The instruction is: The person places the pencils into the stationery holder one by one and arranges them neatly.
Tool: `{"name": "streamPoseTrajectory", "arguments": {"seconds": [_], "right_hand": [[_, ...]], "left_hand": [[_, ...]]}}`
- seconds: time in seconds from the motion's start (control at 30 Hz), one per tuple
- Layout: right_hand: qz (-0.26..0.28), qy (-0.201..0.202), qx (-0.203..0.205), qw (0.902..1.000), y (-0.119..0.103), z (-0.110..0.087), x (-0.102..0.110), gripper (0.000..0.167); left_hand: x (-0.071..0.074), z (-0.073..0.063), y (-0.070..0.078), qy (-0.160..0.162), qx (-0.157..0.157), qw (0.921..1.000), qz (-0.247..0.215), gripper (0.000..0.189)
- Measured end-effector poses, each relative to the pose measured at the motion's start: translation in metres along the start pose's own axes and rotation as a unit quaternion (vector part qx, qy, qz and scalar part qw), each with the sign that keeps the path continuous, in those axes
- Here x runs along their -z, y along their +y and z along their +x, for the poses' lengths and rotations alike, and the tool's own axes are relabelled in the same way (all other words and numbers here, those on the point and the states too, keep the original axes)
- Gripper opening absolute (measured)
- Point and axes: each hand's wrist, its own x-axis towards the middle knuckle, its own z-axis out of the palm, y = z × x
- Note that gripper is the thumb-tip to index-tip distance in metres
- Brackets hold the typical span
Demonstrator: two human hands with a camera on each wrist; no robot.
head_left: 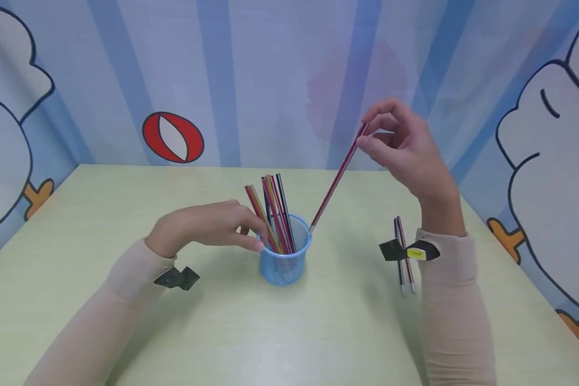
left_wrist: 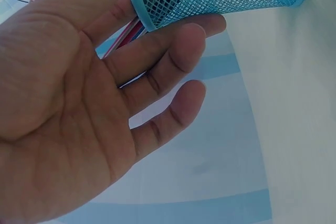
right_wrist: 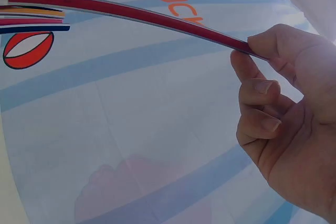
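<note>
Two sleeves lie nearest. The left hand pinches one blue cup by its rim, several pencils inside; the right hand pinches one red pencil beside it, two loose pencils farther right.

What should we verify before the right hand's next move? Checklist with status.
1. Slim dark-red striped pencil pinched near its upper end by the right hand: ok.
2. Its lower end touching the rim of the round blue mesh cup: cannot tell, they overlap in the head view.
3. Cup upright on the pale table: ok.
4. Left hand has a firm grip on the cup: cannot tell.
5. Space inside, right of the slim multicoloured pencils: ok.
6. Two slim striped pencils apart from the cup: ok.
</note>
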Motion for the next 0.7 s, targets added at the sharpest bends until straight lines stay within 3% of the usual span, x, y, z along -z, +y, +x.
{"name": "streamPoseTrajectory", "arguments": {"seconds": [0.13, 0.33, 0.57, 0.7], "right_hand": [[-0.012, -0.006, 0.003, 0.9999, 0.006, 0.003, -0.011, 0.021], [-0.05, -0.089, -0.016, 0.9946, 0.021, 0.012, -0.04, 0.02], [-0.105, -0.19, -0.048, 0.9749, 0.032, 0.016, -0.065, 0.02], [-0.126, -0.238, -0.079, 0.9599, 0.039, 0.016, -0.07, 0.031]], "left_hand": [[0.0, 0.001, 0.0, -0.002, 0.006, 1.0, 0.0, 0.021], [-0.001, -0.002, -0.002, 0.003, 0.007, 1.0, -0.004, 0.022], [0.0, -0.004, -0.001, 0.006, 0.001, 0.9999, -0.014, 0.02], [0.001, -0.003, -0.001, 0.006, -0.01, 0.9998, -0.014, 0.019]]}}
